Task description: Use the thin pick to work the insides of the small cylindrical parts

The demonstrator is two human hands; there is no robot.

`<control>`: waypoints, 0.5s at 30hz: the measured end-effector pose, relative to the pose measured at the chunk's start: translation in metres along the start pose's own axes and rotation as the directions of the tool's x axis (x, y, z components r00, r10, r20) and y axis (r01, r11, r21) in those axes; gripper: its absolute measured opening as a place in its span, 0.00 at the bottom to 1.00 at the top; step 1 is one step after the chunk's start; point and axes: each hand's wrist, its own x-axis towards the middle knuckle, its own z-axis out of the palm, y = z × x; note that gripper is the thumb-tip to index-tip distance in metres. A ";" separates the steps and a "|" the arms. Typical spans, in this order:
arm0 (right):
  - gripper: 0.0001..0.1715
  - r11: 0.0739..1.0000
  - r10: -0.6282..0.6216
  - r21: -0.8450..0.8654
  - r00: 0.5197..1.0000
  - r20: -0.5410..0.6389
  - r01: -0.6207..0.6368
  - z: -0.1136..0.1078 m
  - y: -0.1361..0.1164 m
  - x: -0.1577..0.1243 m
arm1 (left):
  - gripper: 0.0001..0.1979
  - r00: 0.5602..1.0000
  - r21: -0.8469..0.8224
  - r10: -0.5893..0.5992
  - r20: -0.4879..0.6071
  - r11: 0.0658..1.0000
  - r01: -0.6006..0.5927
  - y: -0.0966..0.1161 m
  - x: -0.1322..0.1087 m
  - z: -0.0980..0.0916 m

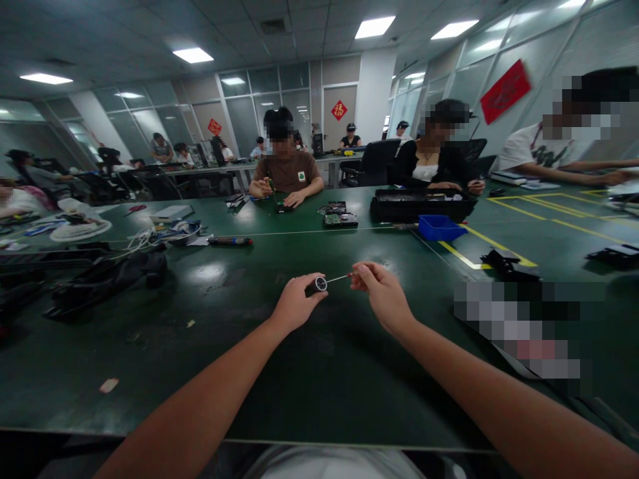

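Observation:
Above the green table (279, 346), my left hand (295, 303) is closed round a dark cylindrical part (313, 288) with a silver-rimmed round end facing me. My right hand (382, 293) pinches a thin screwdriver (338, 278), whose metal shaft points left at the cylinder's round end. Whether its tip touches the part, I cannot tell. Most of the screwdriver's handle is hidden in my fingers; a bit of red shows there.
Across the table a person (287, 166) works on a circuit board. A blue bin (439, 227) stands right of centre by a long black housing (422, 205). Hard drives (340, 219) lie at the far middle. A black bag-like item (110, 283) lies left.

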 end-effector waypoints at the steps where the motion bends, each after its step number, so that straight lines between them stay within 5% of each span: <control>1: 0.13 0.991 0.087 0.106 0.996 -0.018 -0.085 -0.001 0.002 0.003 | 0.18 1.000 0.007 0.023 -0.003 1.000 -0.023 0.000 0.000 -0.001; 3: 0.12 0.923 0.287 0.261 0.958 0.022 -0.283 -0.003 0.004 0.008 | 0.18 0.998 0.038 0.068 0.006 0.997 -0.068 -0.001 0.002 -0.002; 5: 0.12 0.883 0.365 0.312 0.931 0.011 -0.350 -0.005 0.005 0.012 | 0.17 0.996 0.069 0.080 0.026 0.994 -0.081 -0.003 0.003 -0.003; 15: 0.17 0.993 0.086 0.085 0.995 -0.044 -0.082 -0.003 0.006 0.007 | 0.18 0.996 0.079 0.040 0.080 0.996 -0.046 -0.002 0.002 -0.001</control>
